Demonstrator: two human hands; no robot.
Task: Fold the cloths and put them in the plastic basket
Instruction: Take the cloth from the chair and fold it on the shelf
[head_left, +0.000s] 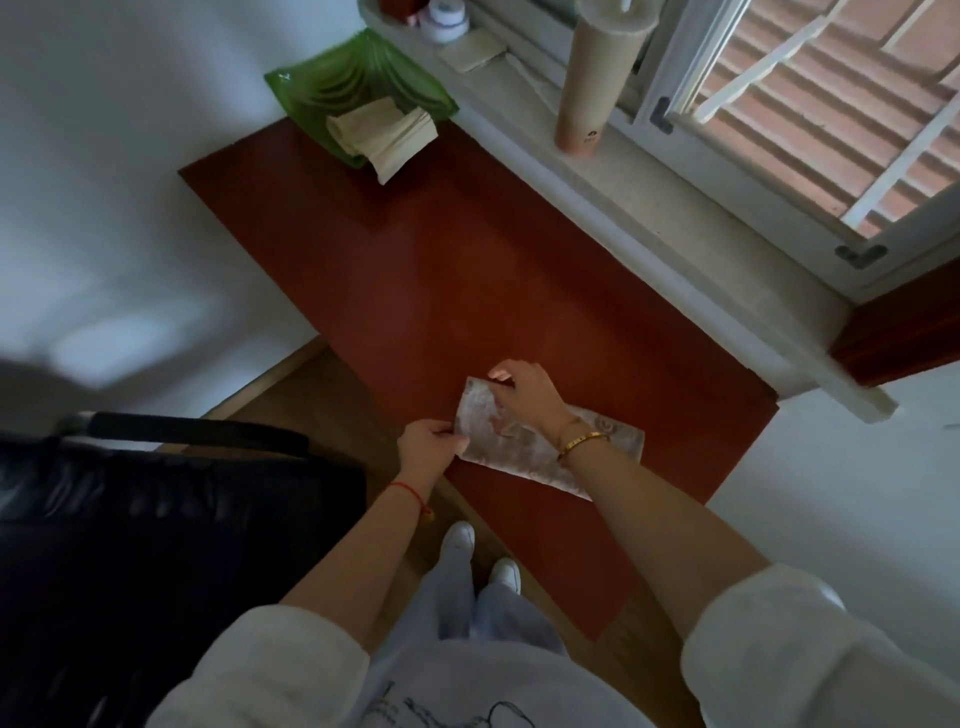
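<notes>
the patterned cloth (524, 436) lies on the red table (467, 270), near its 6 o'clock edge. your left hand (431, 449) pinches its near corner and your right hand (522, 395) grips the far corner. match edges before creasing; the green plastic basket (311, 88) waits at 11 o'clock, beige cloths (384, 132) inside.

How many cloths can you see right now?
2: a patterned pale cloth on the red table, gripped by both hands, and a folded beige cloth in the green plastic basket. Others may be hidden underneath.

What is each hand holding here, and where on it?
Both hold the patterned cloth on the table: left hand pinches its near-left corner, right hand its far-left corner.
</notes>
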